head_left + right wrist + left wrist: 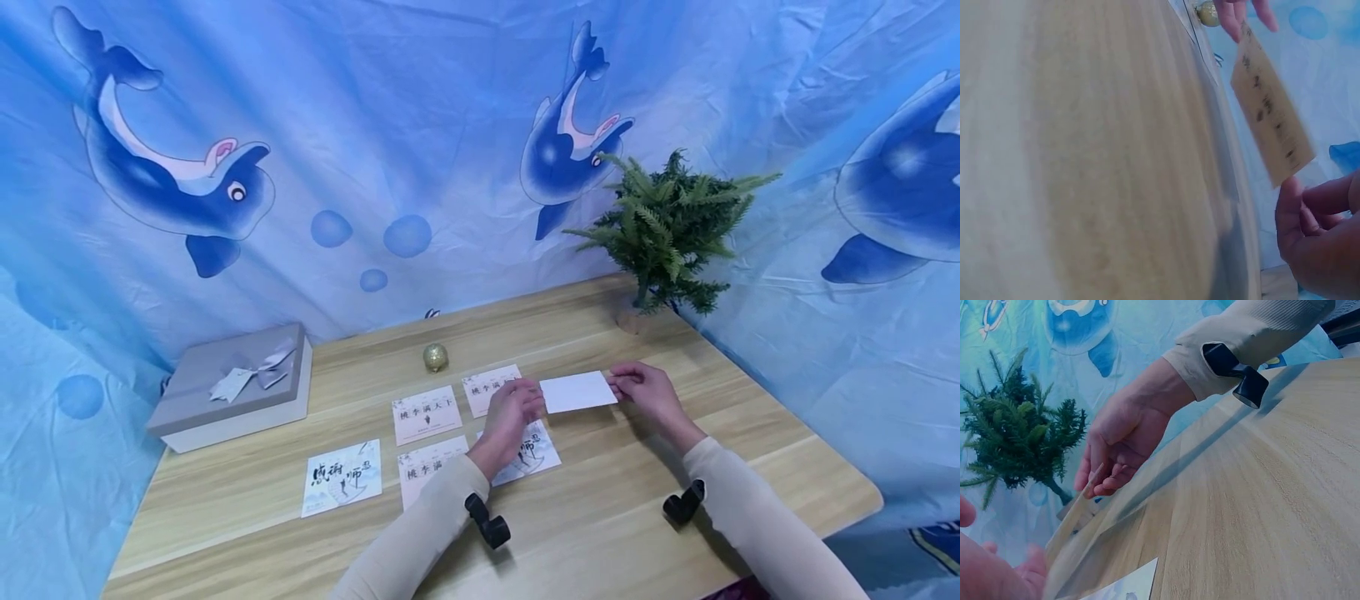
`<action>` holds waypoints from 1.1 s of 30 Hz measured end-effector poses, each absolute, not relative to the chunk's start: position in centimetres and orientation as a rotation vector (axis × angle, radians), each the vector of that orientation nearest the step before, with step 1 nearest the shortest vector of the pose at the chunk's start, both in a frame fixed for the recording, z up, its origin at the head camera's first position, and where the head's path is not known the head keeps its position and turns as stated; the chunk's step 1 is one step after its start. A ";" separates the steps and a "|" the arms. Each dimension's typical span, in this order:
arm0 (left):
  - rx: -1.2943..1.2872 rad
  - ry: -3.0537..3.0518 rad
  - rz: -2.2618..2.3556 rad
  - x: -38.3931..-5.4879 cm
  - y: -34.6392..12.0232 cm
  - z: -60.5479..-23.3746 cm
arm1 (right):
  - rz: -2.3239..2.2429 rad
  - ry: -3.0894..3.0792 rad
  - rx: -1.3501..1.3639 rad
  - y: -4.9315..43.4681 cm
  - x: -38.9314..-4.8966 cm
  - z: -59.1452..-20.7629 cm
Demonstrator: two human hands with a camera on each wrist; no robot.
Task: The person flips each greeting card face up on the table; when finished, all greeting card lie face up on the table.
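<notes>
A card (577, 392) is raised above the table, its blank white side facing up in the head view. My right hand (648, 396) pinches its right end between thumb and fingers. At its other end is my left hand (513, 412), fingers touching or very near the edge; in the right wrist view these fingers (1230, 19) look fairly straight, with the thumb apart. Dark writing shows on the card's underside (1272, 112) there. Beneath and beside the left arm lie several printed cards, one (528, 454) partly covered by the left hand and another (427, 414) in full view.
A grey gift box (240, 375) with a ribbon stands at the table's left. A gold glittery ball (435, 357) sits behind the cards. At the back right stands a small artificial tree (667, 225). Blue dolphin-printed cloth (420, 125) hangs behind the wooden table (600, 517).
</notes>
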State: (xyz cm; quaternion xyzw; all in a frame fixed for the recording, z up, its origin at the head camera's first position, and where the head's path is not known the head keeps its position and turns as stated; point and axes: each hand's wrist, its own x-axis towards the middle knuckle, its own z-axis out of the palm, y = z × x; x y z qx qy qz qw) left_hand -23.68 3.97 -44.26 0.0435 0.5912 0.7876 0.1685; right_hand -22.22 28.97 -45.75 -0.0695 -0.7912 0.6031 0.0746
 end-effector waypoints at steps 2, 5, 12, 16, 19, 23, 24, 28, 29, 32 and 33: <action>0.096 1.639 2.264 -23.7 4.0 -44.1 | 1.852 -2.339 -0.203 29.0 -22.1 -45.9; 0.091 1.593 2.288 -23.7 3.9 -44.0 | 1.887 -2.310 -0.194 28.9 -22.1 -46.0; 0.141 1.485 2.369 -23.7 4.1 -43.8 | 1.823 -2.324 -0.192 28.8 -22.2 -46.1; 0.124 1.455 2.405 -23.7 4.2 -44.0 | 1.814 -2.327 -0.212 28.7 -22.1 -46.1; 0.127 1.457 2.416 -23.7 4.1 -44.0 | 1.814 -2.326 -0.228 28.7 -22.1 -46.1; 0.139 1.472 2.408 -23.6 4.1 -44.0 | 1.763 -2.343 -0.251 28.8 -22.2 -46.1; 0.140 1.473 2.406 -23.6 4.1 -44.0 | 1.747 -2.345 -0.254 28.8 -22.3 -46.1; 0.141 1.484 2.395 -23.6 4.1 -43.8 | 1.724 -2.333 -0.262 28.7 -22.5 -46.0; 0.147 1.493 2.394 -23.6 4.1 -43.8 | 1.723 -2.329 -0.263 28.7 -22.5 -46.0; 0.147 1.504 2.394 -23.5 4.2 -43.8 | 1.721 -2.327 -0.268 28.6 -22.5 -46.0; 0.151 1.509 2.393 -23.5 4.1 -43.8 | 1.718 -2.328 -0.269 28.6 -22.5 -45.9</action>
